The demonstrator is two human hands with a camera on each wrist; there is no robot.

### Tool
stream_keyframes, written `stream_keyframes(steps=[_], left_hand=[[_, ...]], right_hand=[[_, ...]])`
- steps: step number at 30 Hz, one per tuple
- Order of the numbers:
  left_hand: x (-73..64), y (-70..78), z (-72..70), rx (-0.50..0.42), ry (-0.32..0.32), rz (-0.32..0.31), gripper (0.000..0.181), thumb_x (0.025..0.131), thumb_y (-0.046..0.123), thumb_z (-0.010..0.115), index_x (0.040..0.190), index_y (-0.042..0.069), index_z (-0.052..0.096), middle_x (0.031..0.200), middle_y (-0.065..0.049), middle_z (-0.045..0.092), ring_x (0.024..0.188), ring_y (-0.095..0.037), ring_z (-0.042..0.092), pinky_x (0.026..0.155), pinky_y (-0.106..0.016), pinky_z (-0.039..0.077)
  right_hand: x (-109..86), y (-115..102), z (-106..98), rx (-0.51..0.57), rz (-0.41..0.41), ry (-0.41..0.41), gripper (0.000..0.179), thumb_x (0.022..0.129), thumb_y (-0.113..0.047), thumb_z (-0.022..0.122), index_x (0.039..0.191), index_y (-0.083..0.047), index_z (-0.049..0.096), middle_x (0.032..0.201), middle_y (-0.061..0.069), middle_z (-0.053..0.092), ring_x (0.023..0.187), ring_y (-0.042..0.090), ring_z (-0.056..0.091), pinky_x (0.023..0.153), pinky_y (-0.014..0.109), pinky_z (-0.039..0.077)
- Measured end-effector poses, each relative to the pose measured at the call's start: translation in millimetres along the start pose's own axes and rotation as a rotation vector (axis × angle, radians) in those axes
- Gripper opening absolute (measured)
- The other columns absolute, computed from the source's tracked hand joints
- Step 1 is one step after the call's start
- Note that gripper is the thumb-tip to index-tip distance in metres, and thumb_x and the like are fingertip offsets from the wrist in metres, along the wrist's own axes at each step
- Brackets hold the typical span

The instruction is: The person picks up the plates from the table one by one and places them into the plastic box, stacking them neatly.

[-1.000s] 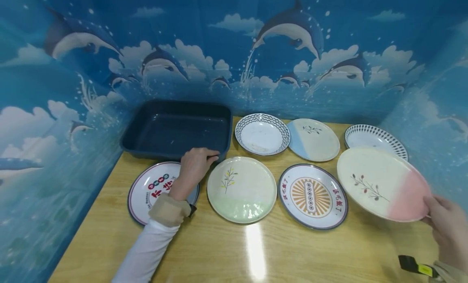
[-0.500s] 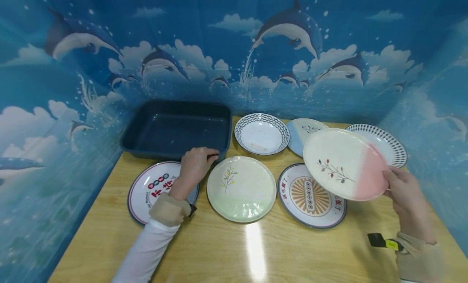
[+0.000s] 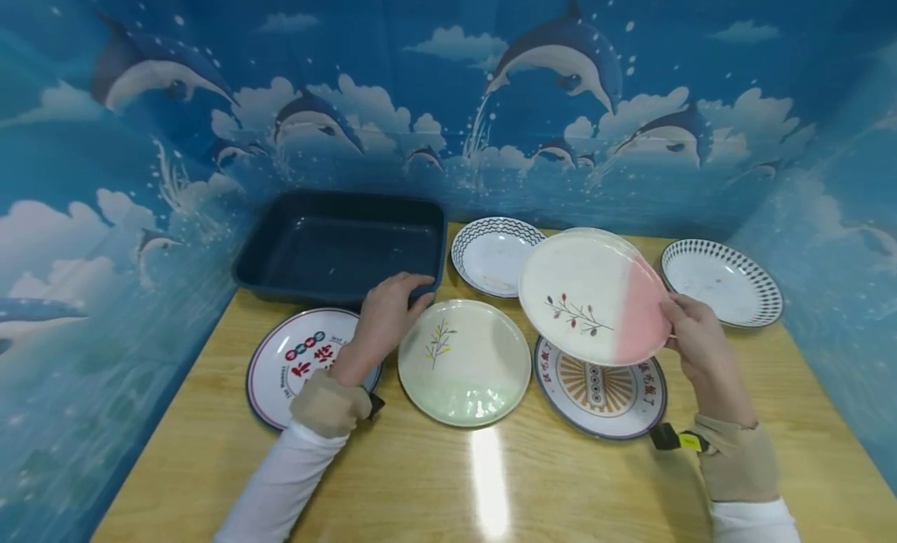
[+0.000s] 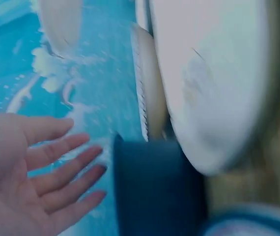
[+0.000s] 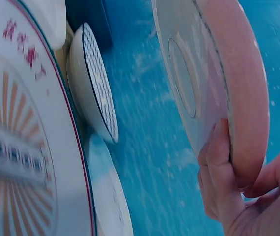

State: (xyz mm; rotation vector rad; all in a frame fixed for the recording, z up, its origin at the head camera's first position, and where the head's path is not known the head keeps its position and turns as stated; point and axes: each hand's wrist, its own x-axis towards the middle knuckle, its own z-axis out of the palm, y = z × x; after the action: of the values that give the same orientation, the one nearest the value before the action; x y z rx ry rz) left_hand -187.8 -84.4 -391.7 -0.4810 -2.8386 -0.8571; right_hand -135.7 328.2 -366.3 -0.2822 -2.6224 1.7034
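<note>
My right hand point(image 3: 704, 348) pinches the pink side of a cream-and-pink plate point(image 3: 585, 282) with a red-berry sprig, thumb on top and fingers underneath. The plate hangs tilted above the table, overlapping a sunburst plate point(image 3: 599, 410) and most of the plate behind. In the right wrist view its pale underside point(image 5: 184, 73) shows. My left hand point(image 3: 381, 321) is near the front right corner of a dark blue rectangular tub point(image 3: 336, 251); the left wrist view shows its fingers point(image 4: 71, 179) extended and spread. Just right of that hand lies a cream-and-green plate point(image 3: 466, 364).
A red-lettered plate point(image 3: 280, 371) lies partly under my left forearm. At the back stand a wavy-rimmed bowl point(image 3: 494, 255) and, far right, a dash-rimmed dish point(image 3: 722, 282). A dolphin-print curtain point(image 3: 448, 99) closes off the back and sides of the wooden table point(image 3: 420, 481).
My right hand has carried the cream-and-pink plate left, from beside the dash-rimmed dish to over the sunburst plate. My left hand's fingers have straightened near the tub's corner.
</note>
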Motion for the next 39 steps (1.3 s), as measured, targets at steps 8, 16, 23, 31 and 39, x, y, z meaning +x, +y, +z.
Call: stream_keyframes(steps=[8, 16, 23, 31, 39], left_hand=[[-5.7, 23.7, 0.2, -0.395, -0.172, 0.008, 0.038, 0.108, 0.027, 0.051, 0.138, 0.005, 0.06, 0.113, -0.009, 0.075, 0.095, -0.021, 0.074, 0.082, -0.037, 0.06], [-10.9, 32.9, 1.8, -1.025, -0.427, -0.222, 0.045, 0.113, 0.022, 0.033, 0.145, -0.009, 0.042, 0.116, -0.03, 0.064, 0.095, -0.028, 0.073, 0.081, -0.035, 0.062], [-16.4, 23.5, 0.2, -1.023, -0.414, -0.279, 0.043, 0.109, 0.009, 0.045, 0.147, -0.009, 0.04, 0.107, -0.027, 0.069, 0.077, -0.011, 0.07, 0.077, -0.031, 0.062], [-19.5, 12.4, 0.6, -1.065, -0.374, -0.305, 0.046, 0.107, 0.006, 0.045, 0.15, -0.008, 0.038, 0.101, -0.021, 0.071, 0.073, -0.011, 0.071, 0.073, -0.03, 0.062], [-18.6, 4.7, -4.5, -1.052, -0.345, -0.365, 0.046, 0.107, 0.009, 0.046, 0.151, -0.004, 0.041, 0.108, -0.023, 0.069, 0.074, -0.012, 0.071, 0.073, -0.03, 0.062]], right_hand=[[4.6, -18.0, 40.8, 0.102, 0.018, -0.1, 0.055, 0.112, -0.023, 0.027, 0.15, 0.018, 0.025, 0.086, -0.012, 0.058, 0.073, -0.001, 0.057, 0.061, 0.018, 0.054], [-0.6, -27.8, 69.6, 0.104, 0.015, -0.148, 0.048, 0.112, -0.016, 0.028, 0.146, 0.017, 0.03, 0.084, -0.008, 0.06, 0.071, 0.001, 0.058, 0.061, 0.021, 0.055], [-11.8, -24.8, 81.7, 0.161, 0.06, -0.207, 0.039, 0.111, -0.014, 0.032, 0.143, 0.007, 0.033, 0.089, -0.005, 0.061, 0.077, 0.004, 0.061, 0.066, 0.022, 0.057], [-15.4, -20.8, 87.9, 0.247, 0.09, -0.265, 0.041, 0.111, -0.014, 0.033, 0.146, 0.006, 0.028, 0.096, -0.002, 0.06, 0.081, 0.005, 0.063, 0.073, 0.022, 0.06], [-16.2, -25.7, 88.3, 0.227, 0.075, -0.309, 0.048, 0.112, -0.019, 0.035, 0.152, 0.005, 0.026, 0.103, 0.0, 0.064, 0.087, 0.005, 0.065, 0.078, 0.022, 0.06]])
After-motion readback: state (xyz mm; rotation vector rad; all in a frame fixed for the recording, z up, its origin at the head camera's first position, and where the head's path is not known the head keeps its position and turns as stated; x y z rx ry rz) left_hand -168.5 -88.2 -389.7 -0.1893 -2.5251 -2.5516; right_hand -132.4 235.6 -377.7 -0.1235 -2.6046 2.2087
